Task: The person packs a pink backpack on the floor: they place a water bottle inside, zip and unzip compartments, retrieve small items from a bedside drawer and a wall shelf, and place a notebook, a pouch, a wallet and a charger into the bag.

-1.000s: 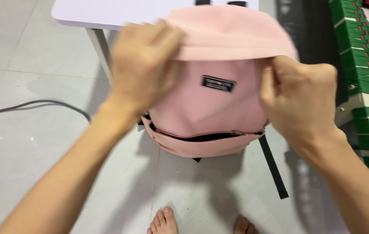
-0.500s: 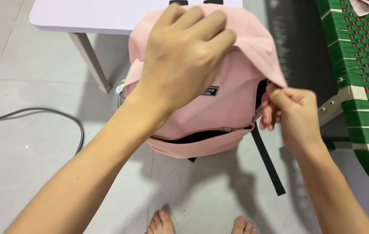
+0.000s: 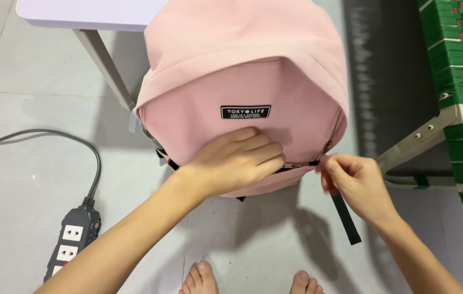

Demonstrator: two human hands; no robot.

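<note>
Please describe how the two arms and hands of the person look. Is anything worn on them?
Both forearms are bare as far as the picture shows: no sleeves, no gloves. The left hand and the right hand carry no ring, watch or bracelet that I can see. The nails are short and unpainted. The upper arms are outside the picture.

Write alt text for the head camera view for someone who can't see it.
Two bare hands work at the front pocket zipper of a pink backpack hanging off a white table: the left hand lies on the pocket, the right hand pinches its right end. A black power strip lies on the tiled floor.
</note>
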